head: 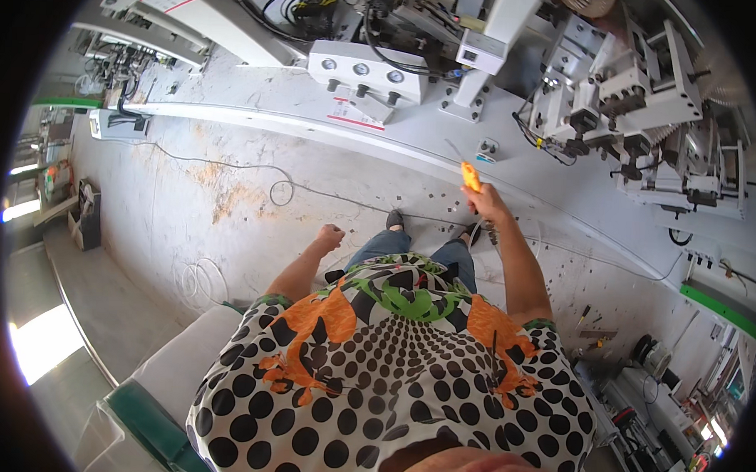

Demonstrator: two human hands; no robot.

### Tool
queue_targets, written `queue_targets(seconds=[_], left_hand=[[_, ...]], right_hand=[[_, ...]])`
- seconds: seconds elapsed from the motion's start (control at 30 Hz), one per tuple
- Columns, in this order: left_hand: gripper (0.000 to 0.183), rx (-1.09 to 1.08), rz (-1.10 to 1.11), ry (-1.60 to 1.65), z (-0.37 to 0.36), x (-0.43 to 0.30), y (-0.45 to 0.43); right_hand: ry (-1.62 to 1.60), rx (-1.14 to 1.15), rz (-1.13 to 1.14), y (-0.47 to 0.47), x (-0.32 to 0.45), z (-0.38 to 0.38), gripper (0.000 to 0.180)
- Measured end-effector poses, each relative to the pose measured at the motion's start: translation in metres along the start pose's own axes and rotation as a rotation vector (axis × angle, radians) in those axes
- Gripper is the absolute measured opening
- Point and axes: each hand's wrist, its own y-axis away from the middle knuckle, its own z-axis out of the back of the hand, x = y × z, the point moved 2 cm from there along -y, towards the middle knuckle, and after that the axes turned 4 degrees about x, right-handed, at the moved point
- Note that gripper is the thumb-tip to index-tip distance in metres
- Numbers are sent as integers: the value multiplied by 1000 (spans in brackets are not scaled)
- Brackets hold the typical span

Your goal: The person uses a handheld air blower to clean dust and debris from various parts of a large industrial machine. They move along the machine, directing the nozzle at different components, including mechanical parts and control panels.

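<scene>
My right hand [490,204] is wrapped around an orange air blow gun [471,177] with a thin metal nozzle. The nozzle points away from me, over the front edge of the white machine bed [412,140]. A clear hose [476,232] hangs just below that hand. To the left, my left hand [332,235] hangs over the floor with its fingers curled in, and nothing shows in it. Close to the nozzle, a small white block with black knobs [488,149] sits on the bed.
A white panel with three gauges [360,70] stands on the bed. Metal clamp mechanisms [632,114] fill the right. A grey cable [329,192] crosses the floor, with small dark chips [449,201] nearby. Behind me on the left are a coiled white hose [198,279] and a covered seat [181,341].
</scene>
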Motion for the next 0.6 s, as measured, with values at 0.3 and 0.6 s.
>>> queue_targets(seconds=[0.3,0.6], left_hand=[[27,-77,26,224,19,26,7],[28,-57,-11,231,-41,-10,31]], right_hand=[[-181,-48,85,-48,78,-5,35],[-90,-54,32,-77,53,18,37]])
